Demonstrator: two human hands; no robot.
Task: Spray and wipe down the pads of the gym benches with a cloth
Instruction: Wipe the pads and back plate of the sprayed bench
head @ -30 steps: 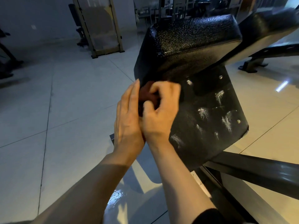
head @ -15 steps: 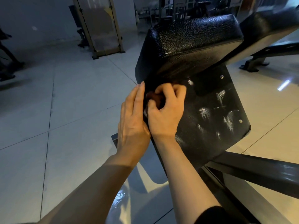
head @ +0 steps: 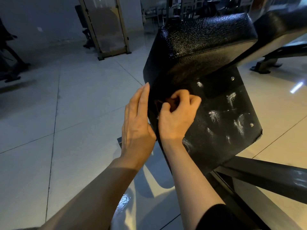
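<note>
I see the right hand (head: 177, 117) with fingers curled, pinching a small dark reddish cloth (head: 167, 103) against the underside of the black pad (head: 207, 40). The cloth is mostly hidden by the fingers; only a scrap shows between thumb and forefinger. The left hand (head: 137, 125) is flat, fingers straight and pressed together, laid along the left edge of the pad's base board (head: 224, 122), just beside the right hand. The board is black, tilted, and carries pale streaks and smears to the right of the right hand, plus three bolt heads. A black frame bar (head: 265, 176) runs from under the board to the right. A second bench (head: 282, 19) stands beyond, upper right. The floor (head: 66, 113) is glossy pale tile.
</note>
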